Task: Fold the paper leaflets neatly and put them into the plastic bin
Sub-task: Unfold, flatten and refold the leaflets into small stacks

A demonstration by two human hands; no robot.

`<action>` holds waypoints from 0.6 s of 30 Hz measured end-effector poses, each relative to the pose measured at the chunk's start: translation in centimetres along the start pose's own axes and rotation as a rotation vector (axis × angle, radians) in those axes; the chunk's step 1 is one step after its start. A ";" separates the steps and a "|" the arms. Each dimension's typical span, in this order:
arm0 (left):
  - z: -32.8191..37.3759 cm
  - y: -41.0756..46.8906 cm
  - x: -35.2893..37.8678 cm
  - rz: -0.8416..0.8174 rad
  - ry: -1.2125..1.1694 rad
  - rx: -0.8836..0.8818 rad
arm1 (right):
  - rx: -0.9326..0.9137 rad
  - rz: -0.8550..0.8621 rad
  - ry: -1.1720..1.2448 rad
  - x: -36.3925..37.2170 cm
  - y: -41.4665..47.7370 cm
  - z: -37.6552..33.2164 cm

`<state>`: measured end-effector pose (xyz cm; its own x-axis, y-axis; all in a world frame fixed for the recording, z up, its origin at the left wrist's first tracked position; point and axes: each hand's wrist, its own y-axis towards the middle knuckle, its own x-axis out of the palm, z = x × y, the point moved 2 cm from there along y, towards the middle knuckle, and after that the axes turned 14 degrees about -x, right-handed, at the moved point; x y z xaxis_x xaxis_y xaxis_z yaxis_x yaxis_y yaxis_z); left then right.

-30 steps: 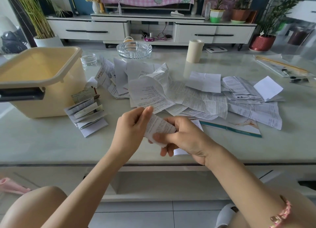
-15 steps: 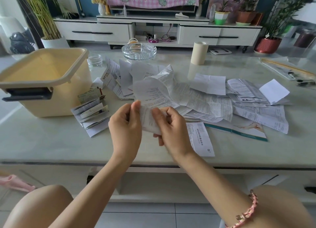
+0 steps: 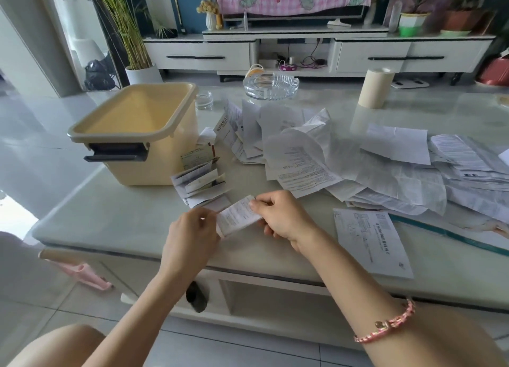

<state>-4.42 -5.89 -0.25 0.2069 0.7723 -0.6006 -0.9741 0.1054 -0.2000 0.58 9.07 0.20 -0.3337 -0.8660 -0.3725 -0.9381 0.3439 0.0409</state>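
A small folded leaflet (image 3: 239, 215) is held just above the table's near edge. My left hand (image 3: 190, 237) pinches its left end and my right hand (image 3: 283, 215) pinches its upper right corner. Just behind it lies a stack of folded leaflets (image 3: 201, 183) beside the cream plastic bin (image 3: 154, 157), which stands open at the table's left. A big heap of unfolded leaflets (image 3: 358, 165) covers the middle and right of the table. One flat leaflet (image 3: 371, 241) lies to the right of my right hand.
A glass ashtray (image 3: 271, 86), a small glass (image 3: 203, 100) and a beige roll (image 3: 376, 87) stand at the back of the pale table (image 3: 110, 218). A teal-edged sheet (image 3: 451, 234) lies at the right. A TV cabinet (image 3: 303, 52) runs behind.
The view has swung left, toward the bin. My hands have turned the folded leaflet flatter and lower, with the left hand now at its left end and the right at its far corner.
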 end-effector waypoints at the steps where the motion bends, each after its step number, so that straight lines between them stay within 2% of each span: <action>1: -0.1 0.1 -0.4 0.019 0.009 -0.004 | -0.007 -0.008 0.002 0.4 0.3 -0.1; 7: -0.6 0.6 -1.2 0.029 -0.037 0.031 | 0.021 0.021 0.015 2.1 2.4 -0.1; 10: -0.6 0.6 -1.4 0.029 -0.034 0.054 | -0.041 0.084 -0.066 2.6 3.1 -0.1; 12: -0.3 0.6 -1.4 0.048 0.003 0.076 | -0.122 0.108 -0.225 3.2 3.2 -0.4; 16: 0.3 -0.3 -1.3 0.114 0.167 0.159 | -0.299 0.115 -0.689 4.2 3.0 -1.1; 18: 0.6 -0.9 -1.0 0.105 0.256 0.171 | -0.345 0.099 -0.780 4.4 2.9 -1.3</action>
<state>-3.75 -6.38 0.99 0.0995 0.6043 -0.7905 -0.9880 0.1543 -0.0064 -3.71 5.81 -0.13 -0.3753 -0.2967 -0.8781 -0.9258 0.1657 0.3397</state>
